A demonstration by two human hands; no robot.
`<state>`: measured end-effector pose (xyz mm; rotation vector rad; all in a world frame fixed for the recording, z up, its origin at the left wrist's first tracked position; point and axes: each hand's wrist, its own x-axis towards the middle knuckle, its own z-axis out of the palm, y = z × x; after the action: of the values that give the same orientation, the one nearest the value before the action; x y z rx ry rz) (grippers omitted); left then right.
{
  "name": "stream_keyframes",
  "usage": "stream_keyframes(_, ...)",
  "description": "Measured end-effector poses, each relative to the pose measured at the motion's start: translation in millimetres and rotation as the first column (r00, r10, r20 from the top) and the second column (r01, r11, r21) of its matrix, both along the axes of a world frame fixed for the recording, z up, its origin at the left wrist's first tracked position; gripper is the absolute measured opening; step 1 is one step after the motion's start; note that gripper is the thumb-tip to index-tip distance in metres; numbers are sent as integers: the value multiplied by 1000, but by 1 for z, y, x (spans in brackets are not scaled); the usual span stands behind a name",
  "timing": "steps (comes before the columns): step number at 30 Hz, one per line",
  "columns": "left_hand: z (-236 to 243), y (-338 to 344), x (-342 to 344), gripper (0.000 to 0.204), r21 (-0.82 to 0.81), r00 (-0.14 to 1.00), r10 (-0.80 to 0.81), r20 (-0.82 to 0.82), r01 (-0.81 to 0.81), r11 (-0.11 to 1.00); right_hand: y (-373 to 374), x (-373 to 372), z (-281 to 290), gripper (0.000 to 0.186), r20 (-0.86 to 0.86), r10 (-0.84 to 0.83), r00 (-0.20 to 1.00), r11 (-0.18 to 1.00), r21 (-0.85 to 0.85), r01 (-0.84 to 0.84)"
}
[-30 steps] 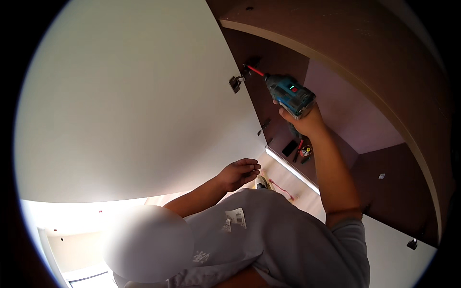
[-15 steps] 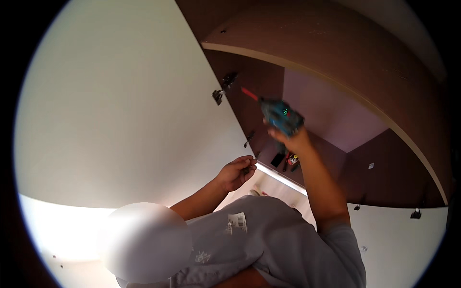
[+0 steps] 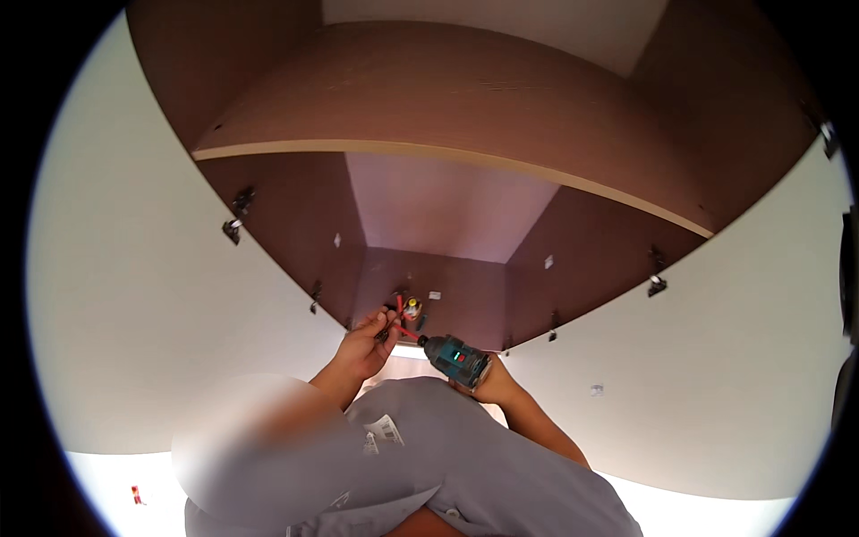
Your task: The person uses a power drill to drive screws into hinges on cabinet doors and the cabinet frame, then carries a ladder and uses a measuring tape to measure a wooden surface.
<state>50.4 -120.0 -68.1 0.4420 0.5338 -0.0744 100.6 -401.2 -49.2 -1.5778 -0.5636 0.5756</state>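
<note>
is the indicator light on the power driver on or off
On: a green light glows on the power driver, held in the right hand.

drill (image 3: 456, 360) right of left hand (image 3: 362, 347)

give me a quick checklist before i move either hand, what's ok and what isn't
1. Cordless driver gripped in the right hand: ok.
2. Red driver bit fitted in the driver's nose: ok.
3. Left hand well clear of the bit tip: not ok, its fingers are right beside it.
4. Left hand free of small parts: cannot tell, something dark shows at the fingertips but is too small to make out.
5. Left cabinet door and right cabinet door open: ok.
6. Trigger released: cannot tell, hidden.
</note>
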Motion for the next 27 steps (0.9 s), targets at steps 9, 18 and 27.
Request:
stream_keyframes(9,-12,-97,31,14,54,979,-193,67,189,980,-97,-19,-2,43,94,-113,989,979,-161,127)
stream_keyframes(18,40,-147,49,22,128,965,-256,58,247,961,-113,-40,-3,47,438,-331,836,930,3,367)
stream_keyframes(27,63,-123,45,12,-30,886,-462,-29,461,887,-90,-51,1,36,389,-479,787,876,160,455)
